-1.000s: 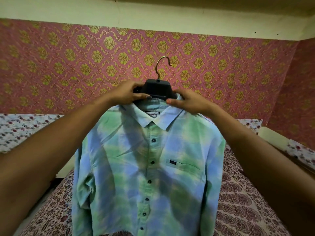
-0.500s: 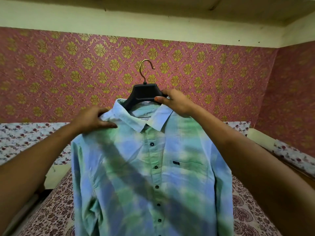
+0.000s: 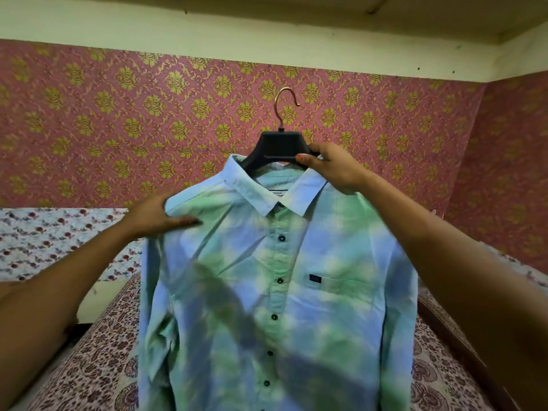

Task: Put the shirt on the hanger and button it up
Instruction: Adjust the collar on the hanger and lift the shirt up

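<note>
A blue and green plaid shirt (image 3: 278,292) hangs in front of me on a black hanger (image 3: 277,146) with a brass hook. Its dark buttons run down the closed front, and the collar lies folded. My right hand (image 3: 335,167) grips the hanger's right arm beside the collar and holds it up in the air. My left hand (image 3: 160,216) holds the shirt's left shoulder, thumb stretched across the front of the cloth and fingers behind it. The lower part of the shirt runs out of view at the bottom.
A bed with a maroon paisley cover (image 3: 98,366) lies below and behind the shirt. Floral cloth (image 3: 59,241) lines the far left side. A pink wall with gold flower pattern (image 3: 148,120) stands behind, and a wooden bed edge (image 3: 462,351) runs along the right.
My left hand has slid from the collar down and outward onto the shirt's left shoulder. My right hand keeps its hold on the hanger, and the shirt has shifted right in view.
</note>
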Demonstrator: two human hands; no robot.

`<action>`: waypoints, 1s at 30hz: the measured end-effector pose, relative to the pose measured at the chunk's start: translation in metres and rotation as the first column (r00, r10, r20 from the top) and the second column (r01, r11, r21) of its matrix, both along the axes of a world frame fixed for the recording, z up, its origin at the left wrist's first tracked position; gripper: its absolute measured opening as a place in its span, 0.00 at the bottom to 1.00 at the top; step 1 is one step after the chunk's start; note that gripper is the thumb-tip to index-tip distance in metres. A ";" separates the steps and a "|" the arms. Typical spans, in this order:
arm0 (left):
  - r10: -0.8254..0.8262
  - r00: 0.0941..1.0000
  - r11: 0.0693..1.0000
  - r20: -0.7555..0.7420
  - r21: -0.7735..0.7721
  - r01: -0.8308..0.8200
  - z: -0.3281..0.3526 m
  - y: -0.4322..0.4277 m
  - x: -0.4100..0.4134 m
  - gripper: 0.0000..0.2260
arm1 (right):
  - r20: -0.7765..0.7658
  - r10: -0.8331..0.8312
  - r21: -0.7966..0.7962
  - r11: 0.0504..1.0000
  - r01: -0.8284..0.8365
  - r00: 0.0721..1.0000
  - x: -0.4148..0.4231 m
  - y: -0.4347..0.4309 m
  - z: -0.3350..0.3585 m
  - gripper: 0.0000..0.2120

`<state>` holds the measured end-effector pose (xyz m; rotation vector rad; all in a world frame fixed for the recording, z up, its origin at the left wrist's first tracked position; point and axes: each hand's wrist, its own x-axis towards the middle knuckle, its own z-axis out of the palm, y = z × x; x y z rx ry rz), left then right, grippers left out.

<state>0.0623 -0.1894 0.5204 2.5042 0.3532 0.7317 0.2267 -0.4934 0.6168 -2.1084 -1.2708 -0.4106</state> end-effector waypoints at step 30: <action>-0.974 0.179 0.186 0.136 0.044 0.981 -0.010 -0.418 0.084 0.12 | -0.092 -0.893 -0.040 0.444 0.895 0.440 -0.259 -0.402 -0.044 0.09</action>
